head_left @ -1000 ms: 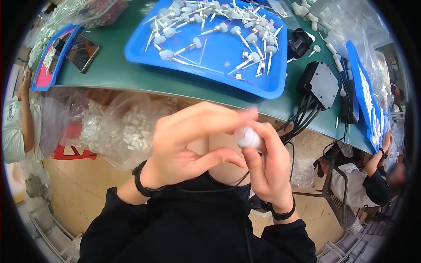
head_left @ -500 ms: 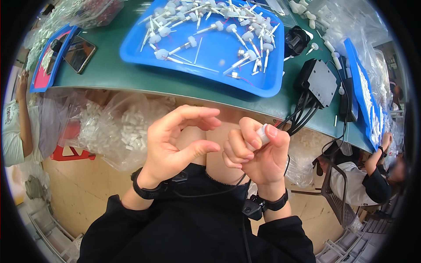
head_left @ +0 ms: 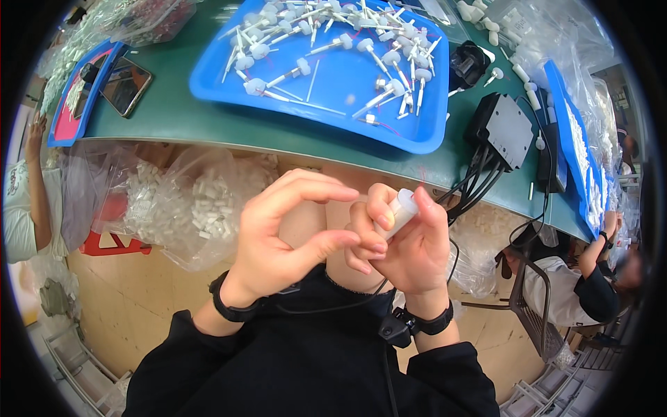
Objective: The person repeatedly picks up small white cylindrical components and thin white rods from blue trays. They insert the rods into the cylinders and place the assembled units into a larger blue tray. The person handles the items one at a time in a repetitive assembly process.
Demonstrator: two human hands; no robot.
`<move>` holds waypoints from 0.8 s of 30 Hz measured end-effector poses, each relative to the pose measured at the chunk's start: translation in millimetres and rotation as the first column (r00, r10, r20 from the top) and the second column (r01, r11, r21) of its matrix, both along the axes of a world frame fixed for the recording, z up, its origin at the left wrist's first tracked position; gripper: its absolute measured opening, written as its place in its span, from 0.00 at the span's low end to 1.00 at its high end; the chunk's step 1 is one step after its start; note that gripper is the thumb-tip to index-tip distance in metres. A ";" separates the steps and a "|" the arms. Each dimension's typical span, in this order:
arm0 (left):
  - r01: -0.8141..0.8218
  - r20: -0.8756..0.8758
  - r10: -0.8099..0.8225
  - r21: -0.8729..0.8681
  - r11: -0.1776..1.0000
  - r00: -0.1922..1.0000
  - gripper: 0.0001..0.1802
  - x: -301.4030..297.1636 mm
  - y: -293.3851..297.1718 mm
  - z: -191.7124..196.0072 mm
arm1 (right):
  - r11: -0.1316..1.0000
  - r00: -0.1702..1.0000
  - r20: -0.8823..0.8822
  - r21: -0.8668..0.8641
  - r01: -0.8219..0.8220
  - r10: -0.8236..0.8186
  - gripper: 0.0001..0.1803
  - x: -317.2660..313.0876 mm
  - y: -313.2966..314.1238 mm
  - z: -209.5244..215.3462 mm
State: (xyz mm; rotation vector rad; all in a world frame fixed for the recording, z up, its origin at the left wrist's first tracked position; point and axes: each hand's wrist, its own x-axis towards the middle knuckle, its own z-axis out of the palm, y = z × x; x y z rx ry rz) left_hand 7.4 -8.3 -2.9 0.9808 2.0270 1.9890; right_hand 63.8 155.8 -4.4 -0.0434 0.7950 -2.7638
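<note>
A short white plastic cylinder (head_left: 398,214) stands tilted in my right hand (head_left: 410,243), with the fingers curled round it and the thumb along its side. A thin reddish strand shows near its top end. My left hand (head_left: 285,226) is to the left of it, thumb and fingers apart in a C shape, with nothing between them. Its fingertips come close to the right hand's fingers. Both hands are above my lap, just in front of the table edge. Beyond them a blue tray (head_left: 278,115) holds many small white parts with thin stems (head_left: 302,67).
On the green table (head_left: 167,118) are a phone (head_left: 126,86), a black box with cables (head_left: 501,131) and a second blue tray (head_left: 571,132) at the right. Bags of white pieces (head_left: 212,198) hang below the edge. Other people sit at left and right (head_left: 570,292).
The white cylinder now stands further out of my right hand, and more of it shows. My left hand has moved slightly to the right, nearer the right hand.
</note>
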 end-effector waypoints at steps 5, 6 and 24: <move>-0.034 -0.108 0.028 -0.054 0.998 0.994 0.20 3.8 10.6 10.5 | 0.998 0.998 0.045 0.029 0.047 -0.049 0.23 -0.5 -6.0 -0.7; -0.039 -0.102 0.033 -0.059 0.997 0.994 0.21 4.3 11.3 10.4 | 0.999 0.999 0.038 -0.002 0.033 -0.033 0.23 -0.3 -5.7 -1.4; 0.257 0.175 -0.246 -0.042 0.966 0.953 0.12 -26.1 -5.9 21.0 | 0.861 0.978 0.167 0.471 -0.192 0.127 0.11 12.7 6.3 21.3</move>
